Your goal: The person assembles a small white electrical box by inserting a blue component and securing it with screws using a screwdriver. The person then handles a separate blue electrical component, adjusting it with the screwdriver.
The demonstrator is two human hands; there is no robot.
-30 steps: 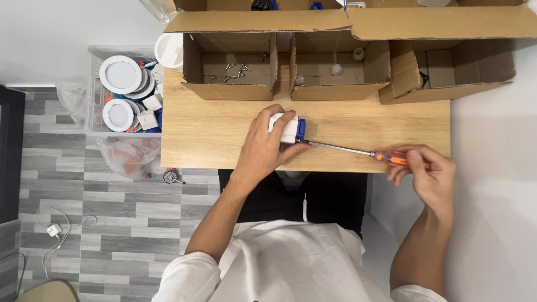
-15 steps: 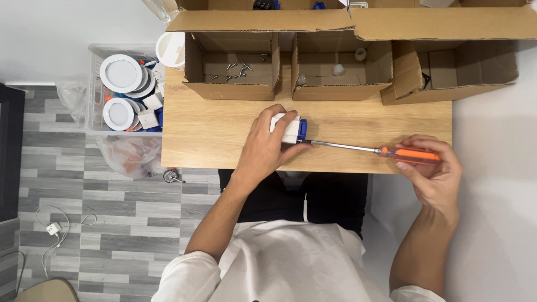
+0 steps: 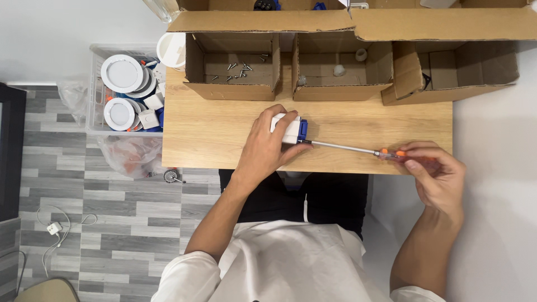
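Observation:
My left hand (image 3: 267,147) presses a small white box with a blue end (image 3: 292,128) down on the wooden table (image 3: 212,134). A long screwdriver (image 3: 349,148) with an orange handle lies level, its metal tip at the blue end of the box. My right hand (image 3: 437,177) grips that orange handle at the table's right front edge, fingers wrapped around it.
Three open cardboard boxes stand along the table's back: the left box (image 3: 232,89) holds loose screws, the middle box (image 3: 335,89) small white parts, the right box (image 3: 447,92) a dark item. A clear bin (image 3: 95,84) of round white lamps sits left of the table on the floor.
My right hand has turned around the screwdriver handle, fingers shifting their grip. The left hand and the white box stay put.

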